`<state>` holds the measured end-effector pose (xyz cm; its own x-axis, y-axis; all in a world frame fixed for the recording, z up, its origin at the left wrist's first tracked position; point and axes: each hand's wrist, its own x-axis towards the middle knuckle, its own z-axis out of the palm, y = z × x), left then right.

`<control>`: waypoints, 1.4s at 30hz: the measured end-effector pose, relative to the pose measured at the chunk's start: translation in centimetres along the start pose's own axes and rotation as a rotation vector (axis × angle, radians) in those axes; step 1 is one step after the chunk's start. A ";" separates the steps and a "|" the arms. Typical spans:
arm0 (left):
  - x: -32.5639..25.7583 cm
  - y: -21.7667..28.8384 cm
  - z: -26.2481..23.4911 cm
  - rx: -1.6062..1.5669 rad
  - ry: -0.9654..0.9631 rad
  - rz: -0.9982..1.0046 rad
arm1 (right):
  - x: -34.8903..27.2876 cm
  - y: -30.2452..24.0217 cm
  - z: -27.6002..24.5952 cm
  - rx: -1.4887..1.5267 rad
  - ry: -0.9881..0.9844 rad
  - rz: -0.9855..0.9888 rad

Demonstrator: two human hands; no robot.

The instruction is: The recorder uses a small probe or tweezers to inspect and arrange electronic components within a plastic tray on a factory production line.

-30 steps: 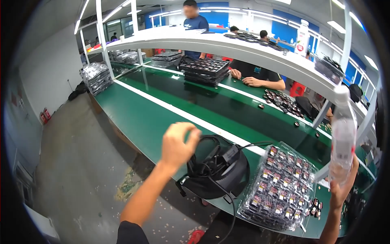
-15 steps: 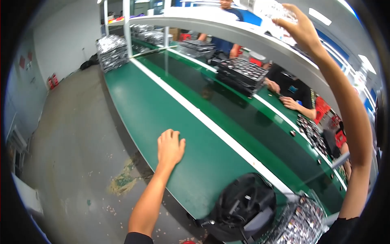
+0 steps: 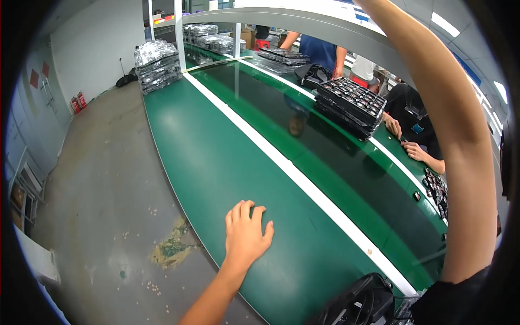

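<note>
My right hand has left view, so I cannot tell its grip. My left hand point(image 3: 248, 236), fingers parted, looks empty over the desk point(image 3: 201, 157).

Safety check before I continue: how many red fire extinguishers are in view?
2: left extinguisher and right extinguisher, side by side near the wall; more may be hidden.

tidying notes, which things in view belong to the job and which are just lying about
Likely in use: green bench under left hand; shelf by raised right arm; stacked black trays, perhaps.

Likely lying about: black bag, lower right; red fire extinguishers, left.
</note>
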<state>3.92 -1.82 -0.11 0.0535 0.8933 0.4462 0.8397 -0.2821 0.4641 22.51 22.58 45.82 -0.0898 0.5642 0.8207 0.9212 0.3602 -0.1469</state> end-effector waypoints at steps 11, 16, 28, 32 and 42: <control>0.2 -0.4 0.0 0.012 0.000 0.034 | -1.0 -0.3 1.4 -0.298 -0.106 0.062; -0.1 -0.2 -0.1 -0.004 0.002 0.033 | -1.5 -0.8 -0.2 -0.450 -0.149 0.085; -0.3 -0.8 0.1 0.038 0.030 0.007 | -24.7 -0.9 -24.8 -0.093 -0.408 -0.297; 0.0 -0.6 0.6 0.013 0.032 -0.023 | -43.2 0.9 -42.6 -0.337 -0.521 -0.566; 0.5 0.4 0.7 -0.021 -0.014 0.003 | -70.0 -4.2 -51.8 -0.438 -0.714 0.452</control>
<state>4.71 -1.25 -0.26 0.0635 0.8974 0.4366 0.8279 -0.2916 0.4791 44.53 -56.86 17.59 0.2330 0.9548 0.1845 0.9724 -0.2316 -0.0293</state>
